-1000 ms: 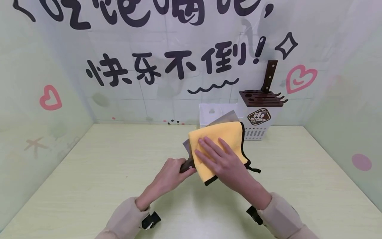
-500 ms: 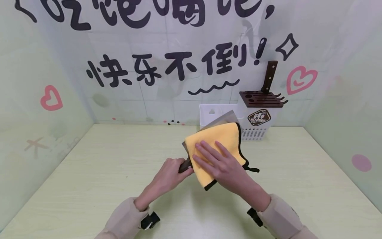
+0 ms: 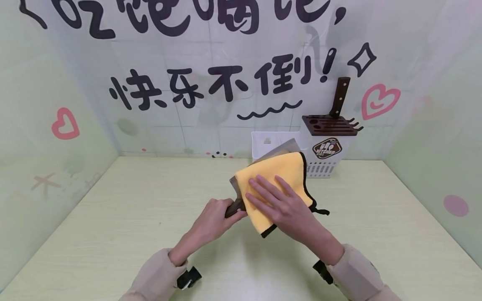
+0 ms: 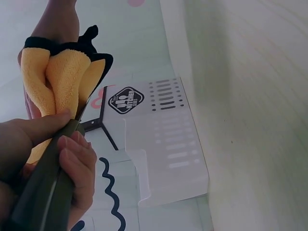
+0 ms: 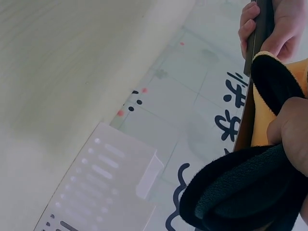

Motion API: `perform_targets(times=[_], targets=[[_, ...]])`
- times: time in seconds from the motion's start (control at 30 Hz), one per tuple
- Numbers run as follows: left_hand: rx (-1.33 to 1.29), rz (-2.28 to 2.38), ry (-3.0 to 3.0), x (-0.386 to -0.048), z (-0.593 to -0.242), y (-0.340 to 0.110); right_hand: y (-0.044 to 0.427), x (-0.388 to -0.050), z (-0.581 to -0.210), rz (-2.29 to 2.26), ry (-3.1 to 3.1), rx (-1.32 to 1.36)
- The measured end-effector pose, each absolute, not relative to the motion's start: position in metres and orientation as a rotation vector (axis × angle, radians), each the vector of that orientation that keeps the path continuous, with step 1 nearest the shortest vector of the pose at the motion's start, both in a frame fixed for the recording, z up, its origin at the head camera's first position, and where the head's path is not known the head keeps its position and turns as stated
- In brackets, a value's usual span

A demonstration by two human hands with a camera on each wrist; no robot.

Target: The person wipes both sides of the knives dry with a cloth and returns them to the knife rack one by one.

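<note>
Mainly, left hand's grip [image 3: 212, 216] was clamped round dark handle [image 3: 235, 207] of broad grey metal cleaver [image 3: 290, 146], held slanted above pale wood-look tabletop [image 3: 150, 234]. Cleaver looked stiff, likely hefty, blade slick; handle seemed safest hold. Plush yellow cloth with black trim [image 3: 288, 165] covered blade, presumably soft, light; right hand's grip [image 3: 285, 205] pressed it, fingers straight, slightly apart.

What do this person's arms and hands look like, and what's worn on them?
The left hand and right hand wear no gloves. The left sleeve and right sleeve are pale beige. A small black device shows on the left sleeve's inner side; another is on the right.
</note>
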State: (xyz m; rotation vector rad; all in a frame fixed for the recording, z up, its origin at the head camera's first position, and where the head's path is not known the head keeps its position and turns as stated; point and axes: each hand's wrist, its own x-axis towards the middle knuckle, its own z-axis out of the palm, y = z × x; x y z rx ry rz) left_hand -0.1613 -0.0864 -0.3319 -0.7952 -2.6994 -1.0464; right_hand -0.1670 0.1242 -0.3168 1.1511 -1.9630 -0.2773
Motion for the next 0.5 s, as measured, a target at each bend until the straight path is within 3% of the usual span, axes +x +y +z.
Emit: perform_targets(times=[0.5], targets=[[-0.745, -1.031, -2.705, -0.160, -0.329, -0.088, 0.135, -0.172, -0.308, -0.246, -2.031, 1.047]])
